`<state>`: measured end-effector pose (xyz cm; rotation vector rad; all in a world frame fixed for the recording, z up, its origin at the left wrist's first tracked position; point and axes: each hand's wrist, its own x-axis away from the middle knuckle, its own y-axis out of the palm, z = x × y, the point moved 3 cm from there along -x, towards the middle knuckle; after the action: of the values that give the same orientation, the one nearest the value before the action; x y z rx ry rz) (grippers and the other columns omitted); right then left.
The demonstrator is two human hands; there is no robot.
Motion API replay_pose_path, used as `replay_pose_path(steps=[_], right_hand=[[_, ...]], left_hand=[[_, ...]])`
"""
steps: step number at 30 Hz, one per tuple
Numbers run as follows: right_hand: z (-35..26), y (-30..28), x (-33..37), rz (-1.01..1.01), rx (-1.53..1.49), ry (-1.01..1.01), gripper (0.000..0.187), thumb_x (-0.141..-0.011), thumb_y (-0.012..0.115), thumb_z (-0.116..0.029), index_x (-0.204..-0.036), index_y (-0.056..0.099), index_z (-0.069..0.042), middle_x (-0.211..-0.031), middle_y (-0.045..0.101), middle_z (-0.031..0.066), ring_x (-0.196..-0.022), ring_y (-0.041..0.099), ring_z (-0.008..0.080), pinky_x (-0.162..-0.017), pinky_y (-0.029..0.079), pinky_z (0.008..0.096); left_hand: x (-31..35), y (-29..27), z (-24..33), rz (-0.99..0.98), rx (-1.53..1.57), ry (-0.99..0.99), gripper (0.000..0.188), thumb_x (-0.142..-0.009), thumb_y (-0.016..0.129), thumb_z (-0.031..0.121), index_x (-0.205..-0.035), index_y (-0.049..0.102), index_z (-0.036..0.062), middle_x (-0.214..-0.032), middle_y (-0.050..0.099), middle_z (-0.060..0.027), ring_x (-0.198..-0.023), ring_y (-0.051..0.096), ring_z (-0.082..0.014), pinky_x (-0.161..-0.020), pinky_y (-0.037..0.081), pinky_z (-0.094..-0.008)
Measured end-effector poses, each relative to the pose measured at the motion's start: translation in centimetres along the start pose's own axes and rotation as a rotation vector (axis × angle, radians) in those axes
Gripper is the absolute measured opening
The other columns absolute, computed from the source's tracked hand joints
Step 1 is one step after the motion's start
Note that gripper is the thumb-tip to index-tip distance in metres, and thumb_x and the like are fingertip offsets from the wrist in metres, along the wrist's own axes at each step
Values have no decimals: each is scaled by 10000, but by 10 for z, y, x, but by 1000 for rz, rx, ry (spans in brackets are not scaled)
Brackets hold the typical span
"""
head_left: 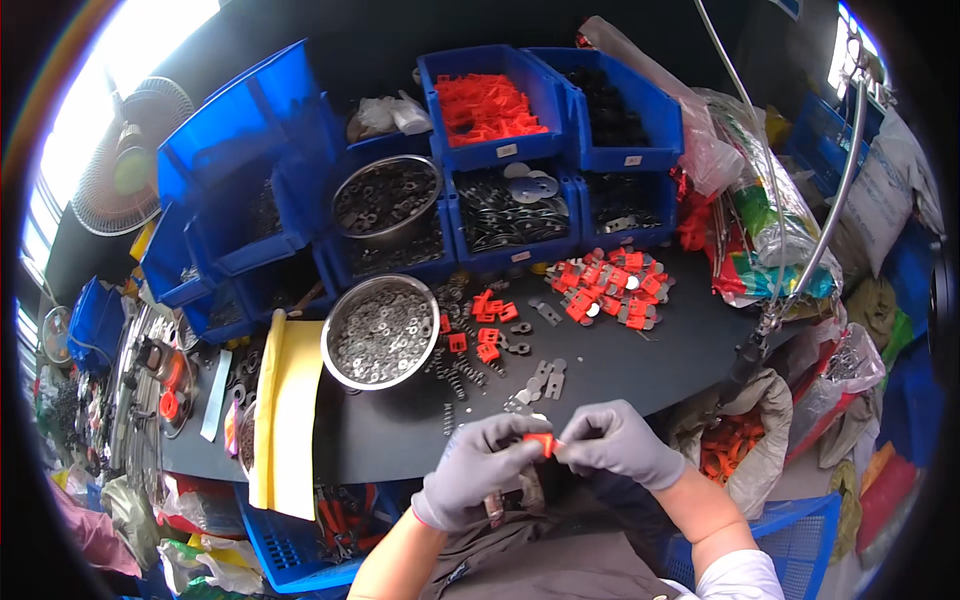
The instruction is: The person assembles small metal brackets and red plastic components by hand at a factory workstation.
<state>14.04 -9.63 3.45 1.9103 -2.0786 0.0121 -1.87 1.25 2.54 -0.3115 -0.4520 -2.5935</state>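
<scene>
Both of my hands wear grey gloves and meet in front of my body at the table's near edge. My left hand [478, 468] pinches a small red plastic clip part [541, 441] between thumb and fingertips. At the right end of that part, the fingertips of my right hand [622, 446] are pressed together; what lies between them is too small to make out. Just beyond the hands lie flat metal plates [552, 378] and small round discs. Several loose red clips [487, 345] and small springs [448, 418] are scattered farther back.
A steel bowl of washers [380, 332] stands left of centre, beside a yellow sheet [290, 415]. A heap of red clips with metal plates [612, 288] lies at the back right. Blue parts bins [508, 152] line the back. A sack of orange parts [735, 450] stands at right.
</scene>
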Motion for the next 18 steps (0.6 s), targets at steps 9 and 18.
replay_pose_path(steps=[9,18], right_hand=[[-21,-196,-82,1038,709,-450,224,-868,671,-225,-802,648,-12,-600,606,64,-548,583,146,-550,464,313],[-12,-66,-85,222,1361,-758,280,-736,633,-85,-1011,667,-120,-1036,653,85,-939,622,294,-785,503,411]], left_hand=[[-93,-57,-7,578,-1433,529,249,-794,679,162,-1026,631,82,-1074,613,-107,-954,609,-302,-776,523,-420],[-82,-69,-1,673,-1260,774,217,-716,709,120,-899,616,51,-1095,617,-172,-959,602,-347,-832,496,-433]])
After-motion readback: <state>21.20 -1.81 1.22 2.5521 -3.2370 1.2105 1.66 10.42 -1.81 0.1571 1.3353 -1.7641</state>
